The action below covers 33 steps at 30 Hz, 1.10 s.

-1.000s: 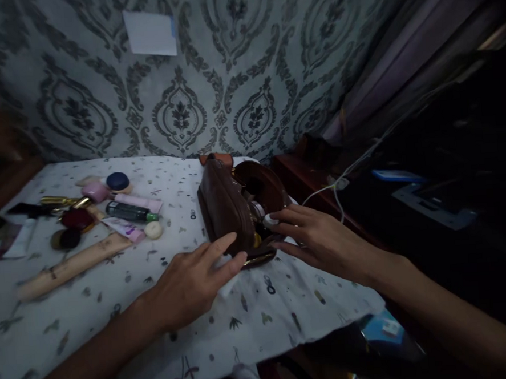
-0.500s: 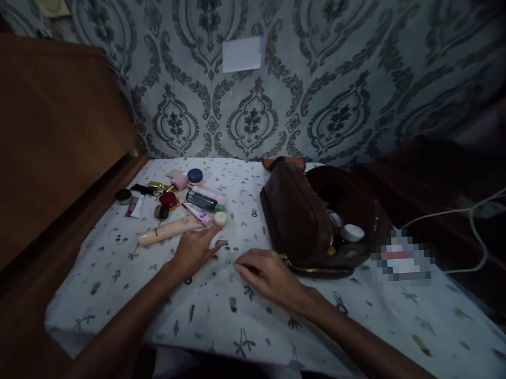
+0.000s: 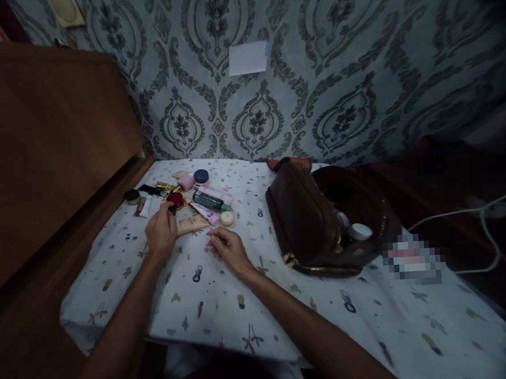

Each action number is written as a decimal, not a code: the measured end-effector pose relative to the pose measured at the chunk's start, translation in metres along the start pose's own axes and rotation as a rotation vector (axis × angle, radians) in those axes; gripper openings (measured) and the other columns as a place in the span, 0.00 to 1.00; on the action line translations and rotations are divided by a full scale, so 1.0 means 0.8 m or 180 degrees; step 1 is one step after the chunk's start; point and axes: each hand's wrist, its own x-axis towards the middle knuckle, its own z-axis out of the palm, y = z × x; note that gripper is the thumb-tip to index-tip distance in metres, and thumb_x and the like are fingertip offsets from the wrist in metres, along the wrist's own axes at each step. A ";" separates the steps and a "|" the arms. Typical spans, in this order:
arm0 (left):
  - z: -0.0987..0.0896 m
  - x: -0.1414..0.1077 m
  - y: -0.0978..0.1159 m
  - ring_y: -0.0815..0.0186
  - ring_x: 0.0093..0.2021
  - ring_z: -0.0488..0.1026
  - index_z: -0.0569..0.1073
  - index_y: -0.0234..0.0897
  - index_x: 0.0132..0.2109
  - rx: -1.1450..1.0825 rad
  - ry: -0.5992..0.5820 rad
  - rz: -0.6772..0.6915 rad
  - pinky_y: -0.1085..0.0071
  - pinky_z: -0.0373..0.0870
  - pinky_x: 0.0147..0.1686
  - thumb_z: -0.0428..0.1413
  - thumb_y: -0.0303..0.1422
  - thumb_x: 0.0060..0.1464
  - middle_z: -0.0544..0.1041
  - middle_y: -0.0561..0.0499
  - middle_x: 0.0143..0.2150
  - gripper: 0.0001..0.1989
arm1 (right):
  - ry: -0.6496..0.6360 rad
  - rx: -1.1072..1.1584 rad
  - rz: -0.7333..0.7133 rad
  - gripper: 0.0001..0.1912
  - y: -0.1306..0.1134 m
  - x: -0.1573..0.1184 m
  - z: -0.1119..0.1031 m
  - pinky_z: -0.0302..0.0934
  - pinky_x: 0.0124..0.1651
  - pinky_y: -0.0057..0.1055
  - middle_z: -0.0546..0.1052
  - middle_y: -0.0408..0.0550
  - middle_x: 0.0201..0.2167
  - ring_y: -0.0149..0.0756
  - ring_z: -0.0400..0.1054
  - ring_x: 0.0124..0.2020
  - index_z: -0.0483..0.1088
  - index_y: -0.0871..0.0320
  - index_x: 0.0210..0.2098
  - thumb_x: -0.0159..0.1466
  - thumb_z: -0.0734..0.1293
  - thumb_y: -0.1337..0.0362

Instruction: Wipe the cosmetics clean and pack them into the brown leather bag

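Cosmetics lie in a loose group on the patterned white cloth. At their near left side, my left hand (image 3: 161,232) has its fingers curled round a small dark jar (image 3: 172,211), which they partly cover. A red-lidded jar (image 3: 175,200) sits just beyond the fingertips. The long beige tube (image 3: 193,224) lies to the right of this hand, its left end hidden. My right hand (image 3: 230,249) is closed over the cloth, fingertips together with nothing seen in them, just below a cream-coloured round jar (image 3: 227,218). A dark green bottle (image 3: 208,201) and pink tubes lie behind.
An open brown bag (image 3: 301,218) stands to the right, with a white-lidded container (image 3: 360,231) inside. A wooden cabinet (image 3: 52,127) borders the left side. The patterned wall (image 3: 257,120) is behind, and a pale cable (image 3: 447,214) runs at the right.
My left hand has moved left from the cream-coloured jar to the small dark jar and closed round it. My right hand has shifted left, away from the bag. The view has shifted slightly.
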 end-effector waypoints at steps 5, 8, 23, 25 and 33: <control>0.003 -0.003 -0.002 0.56 0.46 0.73 0.75 0.37 0.43 0.0190 -0.0064 0.0599 0.63 0.68 0.45 0.47 0.26 0.57 0.78 0.45 0.42 0.13 | -0.0040 -0.0167 -0.0042 0.11 0.002 -0.005 -0.003 0.58 0.23 0.23 0.75 0.42 0.25 0.26 0.66 0.21 0.73 0.59 0.37 0.57 0.64 0.61; 0.010 -0.010 0.014 0.55 0.46 0.72 0.75 0.36 0.44 0.0389 -0.0198 0.0870 0.63 0.69 0.43 0.48 0.26 0.58 0.76 0.44 0.42 0.12 | -0.0024 -0.0159 -0.0053 0.12 0.003 -0.004 -0.003 0.59 0.25 0.23 0.74 0.41 0.25 0.27 0.66 0.22 0.74 0.59 0.37 0.57 0.64 0.61; 0.009 0.024 0.046 0.56 0.50 0.71 0.74 0.38 0.49 0.0524 -0.0697 0.1176 0.64 0.70 0.44 0.46 0.31 0.65 0.74 0.44 0.47 0.14 | 0.0565 0.0317 0.0011 0.14 0.000 0.002 -0.021 0.56 0.23 0.23 0.73 0.41 0.22 0.28 0.64 0.20 0.73 0.59 0.35 0.54 0.66 0.56; 0.003 0.056 0.032 0.54 0.52 0.70 0.73 0.38 0.52 0.0793 -0.0663 0.0836 0.63 0.70 0.45 0.47 0.34 0.65 0.72 0.42 0.51 0.14 | 0.0532 0.0275 0.0021 0.14 -0.001 0.001 -0.021 0.56 0.22 0.23 0.72 0.41 0.22 0.27 0.64 0.20 0.73 0.59 0.36 0.55 0.66 0.56; 0.002 0.128 -0.002 0.51 0.55 0.73 0.69 0.45 0.60 0.1138 -0.1920 0.0089 0.62 0.70 0.48 0.57 0.44 0.56 0.77 0.43 0.55 0.26 | 0.0359 0.0039 0.0031 0.14 -0.007 -0.003 -0.022 0.54 0.21 0.22 0.72 0.40 0.22 0.26 0.63 0.20 0.73 0.60 0.36 0.57 0.65 0.56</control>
